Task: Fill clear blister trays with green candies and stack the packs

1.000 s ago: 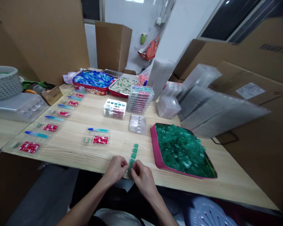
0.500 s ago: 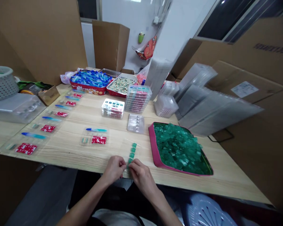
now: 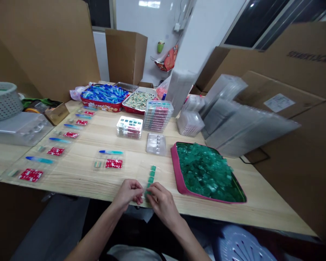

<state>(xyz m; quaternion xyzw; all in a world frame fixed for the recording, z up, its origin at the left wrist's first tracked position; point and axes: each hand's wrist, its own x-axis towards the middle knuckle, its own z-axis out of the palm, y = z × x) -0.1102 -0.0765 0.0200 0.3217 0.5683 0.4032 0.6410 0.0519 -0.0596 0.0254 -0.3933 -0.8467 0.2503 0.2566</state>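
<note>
At twelve o'clock from bunched fingers of the nearer right hand (image 3: 163, 202), row of small green square pieces (image 3: 152, 174) in clear plastic tray (image 3: 142, 171) runs roughly six-to-twelve, left hand (image 3: 127, 195) bunched too, grips unclear.

I had green squares (image 3: 151, 175) at my fingers (image 3: 155, 188) and deeper green pieces (image 3: 203, 170) in a tray (image 3: 176, 170) with pink sides. Before me, a pen (image 3: 110, 152) ran from dark blue to turquoise, and the packet (image 3: 114, 164) beside it was red with a white pattern. My worktop (image 3: 89, 185) was pale, streaked with wood grain. Farther off I saw blue pens (image 3: 104, 93) in a red tin (image 3: 97, 105), a grey basket (image 3: 4, 103) dotted with holes, a plain brown carton (image 3: 122, 56) and an orange-red bag (image 3: 167, 60).
</note>
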